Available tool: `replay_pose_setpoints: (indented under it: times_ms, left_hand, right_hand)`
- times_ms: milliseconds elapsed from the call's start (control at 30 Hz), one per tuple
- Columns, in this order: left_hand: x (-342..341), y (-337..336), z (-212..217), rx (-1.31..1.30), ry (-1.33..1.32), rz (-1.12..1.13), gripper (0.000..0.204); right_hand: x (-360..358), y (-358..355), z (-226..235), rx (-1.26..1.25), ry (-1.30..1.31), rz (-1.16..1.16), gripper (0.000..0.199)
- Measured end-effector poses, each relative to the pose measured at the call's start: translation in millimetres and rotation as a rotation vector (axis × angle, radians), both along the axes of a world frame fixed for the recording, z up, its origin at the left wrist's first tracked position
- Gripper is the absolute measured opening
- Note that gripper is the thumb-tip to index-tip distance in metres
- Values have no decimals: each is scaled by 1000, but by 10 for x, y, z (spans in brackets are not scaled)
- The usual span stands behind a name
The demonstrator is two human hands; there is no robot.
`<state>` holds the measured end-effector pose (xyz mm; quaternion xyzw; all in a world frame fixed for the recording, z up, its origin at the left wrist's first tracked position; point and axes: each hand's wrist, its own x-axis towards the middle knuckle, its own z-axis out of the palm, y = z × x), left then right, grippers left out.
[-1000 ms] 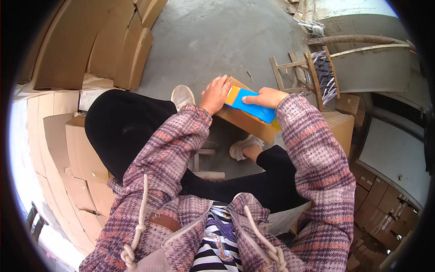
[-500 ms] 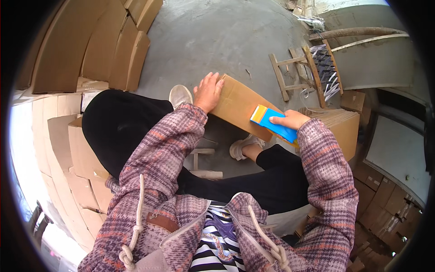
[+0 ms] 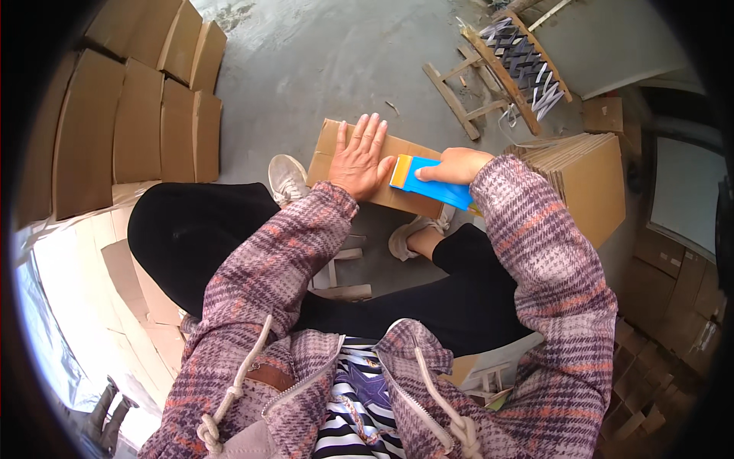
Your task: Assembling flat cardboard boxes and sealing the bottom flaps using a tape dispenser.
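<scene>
A brown cardboard carton [image 3: 324, 153] lies in front of me, above the floor between my legs. My left hand [image 3: 359, 165] rests flat on its upper face, fingers stretched out and pointing away from me. In my right hand [image 3: 457, 167] is a blue tape dispenser [image 3: 445, 193] with an orange front end. That front end sits over the carton's face, close to my left thumb. My right thumb presses along the dispenser's top; the other fingers are mostly hidden beneath it. Whether tape is stuck to the carton here, I cannot tell.
Closed cartons [image 3: 138, 115] are stacked at the far left. To the right, flattened cardboard sheets [image 3: 592, 176] stand in a bundle. A wooden stool [image 3: 489, 73] with a woven strap seat lies tipped over at the far right. Low wooden legs [image 3: 344, 291] show between my knees.
My left hand has moved from the carton's far left edge onto its face and flattened out. The dispenser has shifted left, closer to that hand. The whole view has turned slightly.
</scene>
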<state>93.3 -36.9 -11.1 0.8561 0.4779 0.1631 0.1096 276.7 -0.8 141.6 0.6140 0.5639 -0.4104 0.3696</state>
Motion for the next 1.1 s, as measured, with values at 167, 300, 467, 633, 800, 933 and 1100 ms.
replay_pose_setpoints:
  times_ms: [167, 300, 467, 633, 800, 933, 1100]
  left_hand:
    - [22, 9, 62, -20, 81, -4, 64]
    - [25, 12, 65, -20, 118, -8, 66]
    - [30, 15, 53, -15, 138, -7, 68]
    - [56, 8, 130, -28, 185, -17, 73]
    - [84, 10, 144, -16, 238, -29, 74]
    - [102, 27, 197, -51, 284, -47, 72]
    - [515, -125, 296, -122, 327, -51, 59]
  right_hand:
    - [153, -50, 2, 57, 161, 45, 83]
    - [395, -148, -43, 55, 188, 12, 85]
    - [1037, -393, -89, 21, 86, -9, 88]
    - [1635, -689, -209, 25, 179, -120, 85]
    - [1811, -832, -513, 140, 316, -172, 81]
    - [1808, -841, -701, 200, 402, -189, 80]
    - [1791, -793, -799, 199, 401, -146, 75]
